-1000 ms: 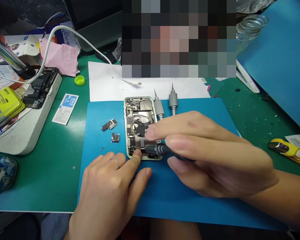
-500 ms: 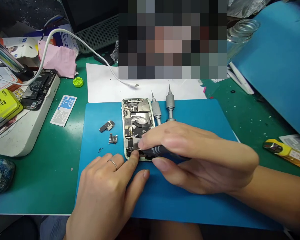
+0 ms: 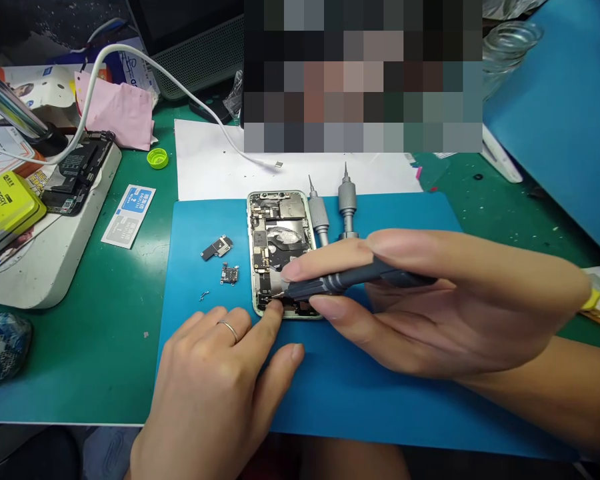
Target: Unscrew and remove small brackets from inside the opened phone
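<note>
An opened phone lies upright on the blue mat, its inner boards showing. My left hand presses its index fingertip on the phone's lower edge; the thumb is apart and nothing is held. Between thumb and fingers, my right hand grips a dark pen-like tool, whose fine tip reaches the lower left inside of the phone. Left of the phone lie a metal-and-black part, a small board and tiny pieces.
Two grey screwdrivers lie above my right hand. A white cable crosses white paper. At the left are a green cap, a card and a white box bearing phone parts. A glass jar stands at the upper right.
My right hand has tilted and opened out to the right, so more of the dark tool shows. My left index finger stays at the phone's lower edge. The view has shifted slightly.
</note>
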Available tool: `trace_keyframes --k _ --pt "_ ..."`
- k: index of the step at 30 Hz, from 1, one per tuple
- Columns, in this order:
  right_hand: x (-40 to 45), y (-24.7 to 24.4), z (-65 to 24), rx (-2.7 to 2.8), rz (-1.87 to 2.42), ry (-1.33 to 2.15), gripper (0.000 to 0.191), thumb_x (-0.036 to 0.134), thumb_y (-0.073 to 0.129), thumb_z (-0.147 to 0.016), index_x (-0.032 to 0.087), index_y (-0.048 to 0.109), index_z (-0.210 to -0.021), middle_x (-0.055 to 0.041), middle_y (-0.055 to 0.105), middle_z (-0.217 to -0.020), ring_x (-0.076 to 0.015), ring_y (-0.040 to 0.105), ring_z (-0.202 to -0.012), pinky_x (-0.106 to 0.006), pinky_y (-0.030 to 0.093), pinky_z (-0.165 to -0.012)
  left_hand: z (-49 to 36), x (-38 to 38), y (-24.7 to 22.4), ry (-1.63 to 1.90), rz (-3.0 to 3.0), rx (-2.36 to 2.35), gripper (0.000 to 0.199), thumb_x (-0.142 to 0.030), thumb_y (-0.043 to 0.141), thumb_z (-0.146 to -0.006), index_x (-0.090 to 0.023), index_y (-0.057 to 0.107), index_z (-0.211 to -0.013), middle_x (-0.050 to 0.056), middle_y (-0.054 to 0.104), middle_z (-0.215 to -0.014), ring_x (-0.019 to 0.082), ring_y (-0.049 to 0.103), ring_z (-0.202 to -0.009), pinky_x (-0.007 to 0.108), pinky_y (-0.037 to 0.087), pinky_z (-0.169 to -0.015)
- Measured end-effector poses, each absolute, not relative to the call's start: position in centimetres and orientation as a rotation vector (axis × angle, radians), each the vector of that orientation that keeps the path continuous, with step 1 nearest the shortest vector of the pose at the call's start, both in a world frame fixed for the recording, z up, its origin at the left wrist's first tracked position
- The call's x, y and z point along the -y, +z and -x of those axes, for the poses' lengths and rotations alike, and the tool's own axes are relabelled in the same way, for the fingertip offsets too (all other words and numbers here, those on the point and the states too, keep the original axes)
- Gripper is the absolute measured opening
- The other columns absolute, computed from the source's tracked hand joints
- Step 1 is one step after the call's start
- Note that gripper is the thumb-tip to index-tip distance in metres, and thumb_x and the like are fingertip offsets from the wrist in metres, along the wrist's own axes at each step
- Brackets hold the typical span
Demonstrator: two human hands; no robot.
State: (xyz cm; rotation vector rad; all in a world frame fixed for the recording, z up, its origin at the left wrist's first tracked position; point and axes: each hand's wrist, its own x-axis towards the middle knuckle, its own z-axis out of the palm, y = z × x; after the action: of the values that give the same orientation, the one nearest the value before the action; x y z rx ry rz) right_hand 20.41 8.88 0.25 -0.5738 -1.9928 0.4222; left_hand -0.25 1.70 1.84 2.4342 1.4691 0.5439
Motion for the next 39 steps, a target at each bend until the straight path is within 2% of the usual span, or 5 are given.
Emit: trace_keyframes --k 4,13,23,31,39 --pt "-9.0 0.5 -20.4 2.003 0.525 0.381 0.078 -0.002 0.065 -0.092 0.019 0.042 -0.163 -0.0093 0.082 -0.106 -0.0166 0.081 -0.096 -0.017 0.069 -0.078 0.3 -1.7 1.9 0.546 -2.44 -1.477 0.037 -0.039 0.047 -0.111 -0.019 0.077 -0.119 0.002 0.074 -0.085 0.019 0.064 -0.068 0.036 0.045 -0.062" --pt "-9.0 -0.1 -20.2 2.011 0.537 0.466 0.085 -0.002 0.066 -0.092 0.022 0.034 -0.167 -0.01 0.081 -0.116 -0.016 0.081 -0.1 -0.017 0.067 -0.088 0.2 -1.8 1.9 0.536 -2.432 -1.472 0.038 -0.039 0.047 -0.111 -0.019 0.075 -0.124 0.002 0.071 -0.081 0.019 0.063 -0.066 0.035 0.045 -0.059" --pt "-9.2 -0.2 -20.2 1.978 0.521 0.526 0.087 -0.004 0.068 -0.091 0.026 0.035 -0.166 -0.0068 0.08 -0.121 -0.0149 0.081 -0.102 -0.018 0.069 -0.085 0.3 -1.8 2.4 0.646 -2.369 -1.429 0.032 -0.034 0.051 -0.111 -0.017 0.074 -0.124 0.0 0.069 -0.078 0.015 0.06 -0.064 0.032 0.042 -0.059" --pt "-8.9 -1.0 -19.7 1.85 0.517 0.48 0.075 -0.007 0.068 -0.09 0.024 0.051 -0.156 -0.0045 0.079 -0.119 -0.0079 0.078 -0.106 -0.013 0.066 -0.089 0.2 -1.9 2.0 0.727 -2.267 -1.582 0.024 -0.025 0.056 -0.108 -0.018 0.077 -0.118 0.001 0.073 -0.085 0.014 0.064 -0.069 0.031 0.045 -0.064" --pt "-9.0 -0.7 -19.5 1.869 0.55 0.433 0.078 -0.004 0.066 -0.092 0.023 0.044 -0.161 -0.0053 0.081 -0.113 -0.0103 0.08 -0.1 -0.011 0.066 -0.084 0.2 -1.8 1.9 0.663 -2.314 -1.552 0.025 -0.026 0.055 -0.108 -0.02 0.076 -0.12 0.0 0.068 -0.08 0.016 0.061 -0.067 0.033 0.043 -0.063"
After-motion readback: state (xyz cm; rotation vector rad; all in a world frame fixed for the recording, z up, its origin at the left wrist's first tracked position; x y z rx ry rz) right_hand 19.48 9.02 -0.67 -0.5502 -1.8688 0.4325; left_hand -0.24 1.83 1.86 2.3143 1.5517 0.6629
